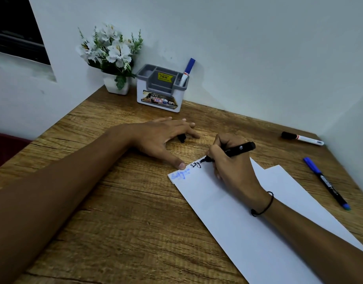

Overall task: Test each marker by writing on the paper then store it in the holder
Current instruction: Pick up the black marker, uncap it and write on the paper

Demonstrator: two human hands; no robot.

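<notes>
My right hand grips a black marker with its tip on the white paper, beside black handwriting; pale blue writing sits left of it. My left hand lies flat on the wooden table, thumb at the paper's top corner, with a black cap under its fingers. The grey and white holder stands at the back with a blue-capped white marker in its right slot. A black-capped white marker and a blue-capped black marker lie on the table at the right.
A white pot of artificial white flowers stands left of the holder in the corner. White walls close the table at the back and right. A second sheet peeks out under the paper. The wooden table runs toward me.
</notes>
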